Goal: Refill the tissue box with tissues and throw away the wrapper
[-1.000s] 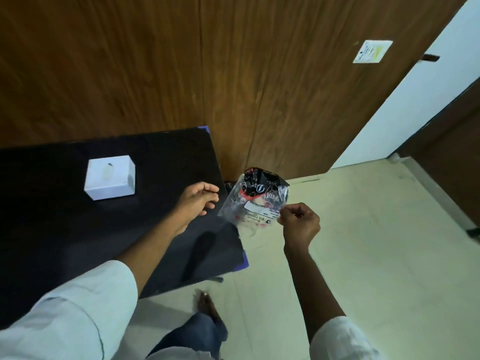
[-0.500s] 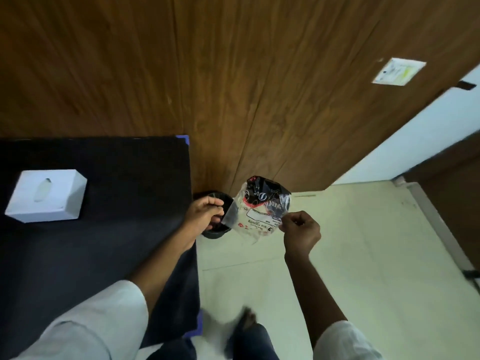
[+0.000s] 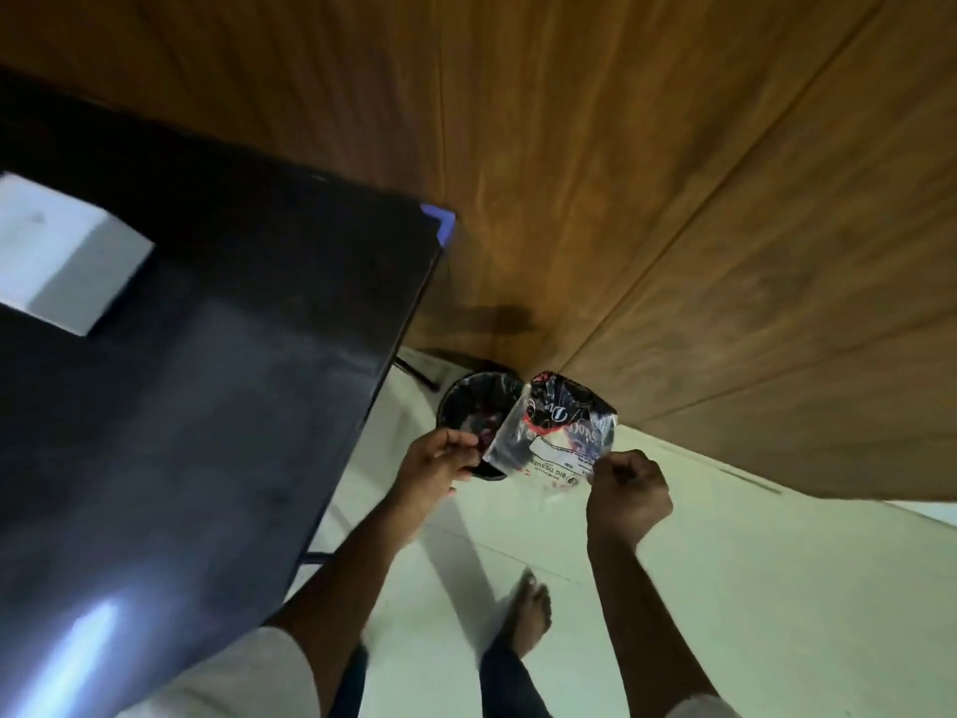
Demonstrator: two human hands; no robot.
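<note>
The tissue box (image 3: 67,261) is sitting on the tabletop (image 3: 217,406) at the far left. Right of the tabletop's edge, the bin (image 3: 468,406) is standing on the floor (image 3: 777,588), against the wall (image 3: 621,173). The wrapper (image 3: 556,432) is hanging just right of the bin, partly over its rim, between the left hand (image 3: 435,471) and the right hand (image 3: 629,492). A foot (image 3: 525,608) is standing on the floor nearer the camera, below the hands.

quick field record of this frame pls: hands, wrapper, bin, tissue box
right hand: fist pinching the wrapper's lower edge
left hand: fingers curled at the bin's near rim, beside the wrapper
wrapper: clear printed plastic, held over the bin
bin: black, on the floor by the wood wall
tissue box: white, on the black table
</note>
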